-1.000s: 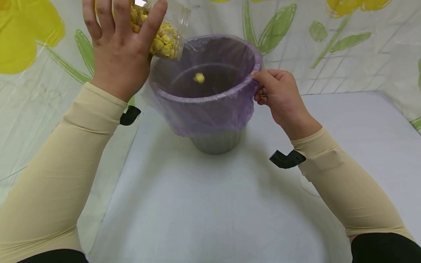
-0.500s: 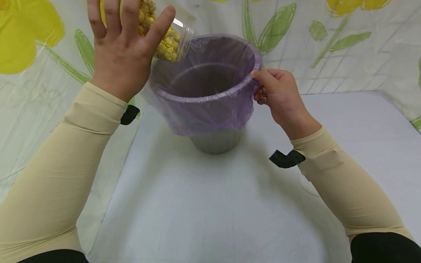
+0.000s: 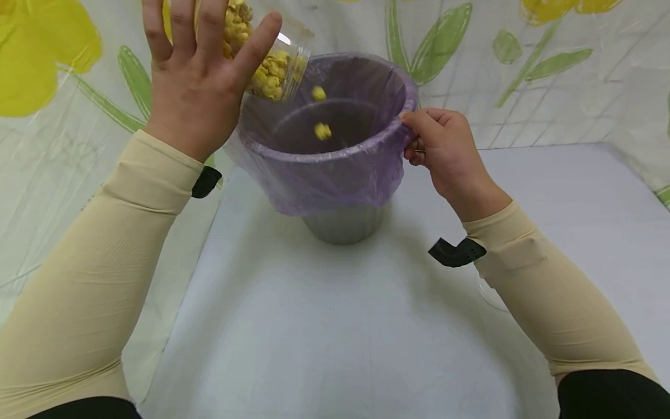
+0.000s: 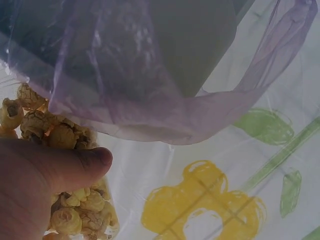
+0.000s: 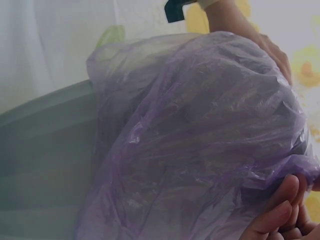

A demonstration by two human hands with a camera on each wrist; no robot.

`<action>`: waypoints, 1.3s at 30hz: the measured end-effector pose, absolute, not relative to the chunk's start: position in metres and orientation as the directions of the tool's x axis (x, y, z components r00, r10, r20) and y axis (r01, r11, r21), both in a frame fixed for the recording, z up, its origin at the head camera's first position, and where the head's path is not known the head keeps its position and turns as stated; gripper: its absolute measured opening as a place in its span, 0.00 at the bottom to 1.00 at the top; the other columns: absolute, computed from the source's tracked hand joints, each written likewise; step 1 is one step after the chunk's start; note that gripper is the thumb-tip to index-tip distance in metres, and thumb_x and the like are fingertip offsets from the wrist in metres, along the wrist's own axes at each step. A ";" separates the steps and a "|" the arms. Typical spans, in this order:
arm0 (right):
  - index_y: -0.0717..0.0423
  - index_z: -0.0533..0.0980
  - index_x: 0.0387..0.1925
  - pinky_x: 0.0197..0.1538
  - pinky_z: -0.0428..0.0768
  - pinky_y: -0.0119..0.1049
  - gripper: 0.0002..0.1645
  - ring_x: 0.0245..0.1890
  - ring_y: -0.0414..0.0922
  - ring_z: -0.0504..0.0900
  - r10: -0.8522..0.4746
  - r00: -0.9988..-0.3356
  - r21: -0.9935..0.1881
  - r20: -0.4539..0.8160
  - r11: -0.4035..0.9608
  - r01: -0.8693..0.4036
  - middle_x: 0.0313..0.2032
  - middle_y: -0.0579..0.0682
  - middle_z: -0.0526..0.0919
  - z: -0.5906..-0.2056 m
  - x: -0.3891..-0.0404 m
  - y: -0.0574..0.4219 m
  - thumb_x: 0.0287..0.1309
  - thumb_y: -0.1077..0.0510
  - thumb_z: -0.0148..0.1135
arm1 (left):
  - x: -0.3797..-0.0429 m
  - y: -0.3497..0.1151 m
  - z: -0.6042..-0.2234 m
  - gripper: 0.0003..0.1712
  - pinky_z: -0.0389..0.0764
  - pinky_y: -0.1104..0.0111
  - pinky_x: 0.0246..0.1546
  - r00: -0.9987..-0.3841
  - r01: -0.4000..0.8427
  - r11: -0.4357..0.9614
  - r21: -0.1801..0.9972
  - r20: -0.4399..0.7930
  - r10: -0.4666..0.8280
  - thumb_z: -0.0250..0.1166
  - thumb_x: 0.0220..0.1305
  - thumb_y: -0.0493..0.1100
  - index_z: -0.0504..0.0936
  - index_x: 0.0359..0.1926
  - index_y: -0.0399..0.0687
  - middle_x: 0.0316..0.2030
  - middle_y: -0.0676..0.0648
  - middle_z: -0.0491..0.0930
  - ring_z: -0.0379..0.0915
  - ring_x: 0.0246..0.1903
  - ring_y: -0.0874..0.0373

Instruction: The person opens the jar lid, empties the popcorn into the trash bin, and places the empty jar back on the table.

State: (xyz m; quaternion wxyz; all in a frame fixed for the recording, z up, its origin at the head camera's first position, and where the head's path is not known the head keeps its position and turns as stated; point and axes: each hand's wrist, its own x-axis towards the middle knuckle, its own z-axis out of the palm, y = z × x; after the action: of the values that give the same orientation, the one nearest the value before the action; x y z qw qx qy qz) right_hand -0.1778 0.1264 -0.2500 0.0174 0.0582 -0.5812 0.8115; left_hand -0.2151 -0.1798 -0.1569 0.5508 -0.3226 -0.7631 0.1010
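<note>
In the head view my left hand [image 3: 196, 87] grips a clear plastic jar [image 3: 282, 70] of yellow popcorn [image 3: 269, 73], tilted with its mouth over the left rim of a trash can [image 3: 345, 224]. Two popcorn pieces [image 3: 322, 131] are in the air over the can's opening. A thin purple trash bag [image 3: 335, 180] lines the can and is folded down outside it. At the right rim, my right hand [image 3: 445, 145] pinches the bag's edge. The left wrist view shows my thumb [image 4: 75, 167] lying across the jar, popcorn behind it.
The can stands on a white table [image 3: 335, 326]. Behind it hangs a pale sheet [image 3: 565, 105] printed with yellow flowers and green leaves. Under my right forearm, part of a clear round rim [image 3: 492, 295] shows on the table.
My left hand has shifted slightly right, and the jar tips further over the can. An earlier falling piece is gone from sight; two others now fall. My right hand stays put.
</note>
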 end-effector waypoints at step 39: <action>0.61 0.76 0.19 0.21 0.70 0.30 0.15 0.15 0.42 0.70 -0.035 -0.992 -0.932 0.121 -0.347 -0.101 0.15 0.48 0.72 -0.251 -0.177 0.124 0.59 0.59 0.65 | -0.213 -0.174 -0.152 0.38 0.43 0.44 0.67 -0.225 0.429 0.798 -0.424 0.805 0.549 0.38 0.68 0.31 0.62 0.69 0.76 0.69 0.44 0.59 0.49 0.69 0.44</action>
State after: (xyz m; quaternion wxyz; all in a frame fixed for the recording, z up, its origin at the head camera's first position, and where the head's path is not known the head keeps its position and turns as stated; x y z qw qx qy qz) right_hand -0.1770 0.1237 -0.2508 0.0203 0.0598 -0.5711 0.8184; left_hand -0.2133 -0.1742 -0.1522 0.5381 -0.3131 -0.7805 0.0558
